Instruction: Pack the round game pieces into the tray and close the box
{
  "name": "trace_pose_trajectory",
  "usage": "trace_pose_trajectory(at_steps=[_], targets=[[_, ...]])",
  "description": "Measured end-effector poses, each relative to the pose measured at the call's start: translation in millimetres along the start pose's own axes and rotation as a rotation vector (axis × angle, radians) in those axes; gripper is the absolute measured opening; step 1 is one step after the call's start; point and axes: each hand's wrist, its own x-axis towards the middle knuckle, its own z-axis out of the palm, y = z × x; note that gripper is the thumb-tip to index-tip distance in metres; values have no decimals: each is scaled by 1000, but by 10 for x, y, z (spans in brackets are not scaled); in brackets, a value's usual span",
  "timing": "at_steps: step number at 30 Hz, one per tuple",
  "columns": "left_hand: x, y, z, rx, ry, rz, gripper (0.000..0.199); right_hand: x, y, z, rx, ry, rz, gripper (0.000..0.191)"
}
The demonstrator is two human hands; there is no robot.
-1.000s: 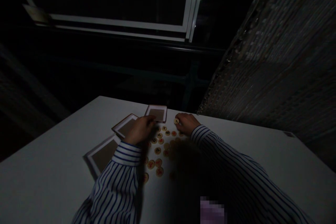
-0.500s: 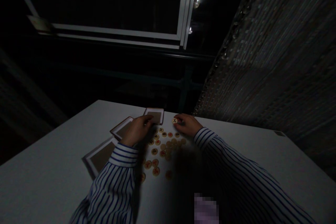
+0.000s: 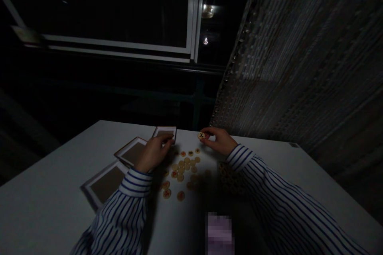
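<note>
A round wooden Chinese chess piece [image 3: 201,136] with a dark character is pinched between the thumb and fingers of my right hand [image 3: 220,140], raised just above the table's far side. My left hand [image 3: 153,152] is loosely bent, its thumb and fingertips a little apart, beside the small shallow box [image 3: 165,128]; no piece shows in it. Between my hands lie several more pieces, some face up with red or dark characters, like the red-marked piece [image 3: 180,195], and a cluster of plain-looking pieces [image 3: 187,161]. My left hand and its shadow hide some of them.
Two more shallow framed boxes, a middle one [image 3: 131,152] and a larger one [image 3: 105,183], lie left of my left arm on the white table [image 3: 54,179]. Rows of dark round shapes [image 3: 229,179] sit under my right sleeve. A bead curtain [image 3: 269,87] hangs behind the table's right side.
The view has swung a little to the right. My right hand still holds the piece, now turned slightly and farther from my left hand. My left hand stays near the small box.
</note>
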Motion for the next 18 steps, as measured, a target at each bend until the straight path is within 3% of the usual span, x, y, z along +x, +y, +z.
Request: trace_pose_trajectory(at_steps=[6, 14, 18], targets=[[-78, 125, 251, -107, -5, -11, 36, -241, 1, -161, -26, 33, -30, 30], [-294, 481, 546, -303, 17, -48, 33, -574, 11, -264, -45, 61, -13, 28], [-383, 645, 723, -507, -10, -107, 32, -722, 11, -281, -64, 51, 6, 26]])
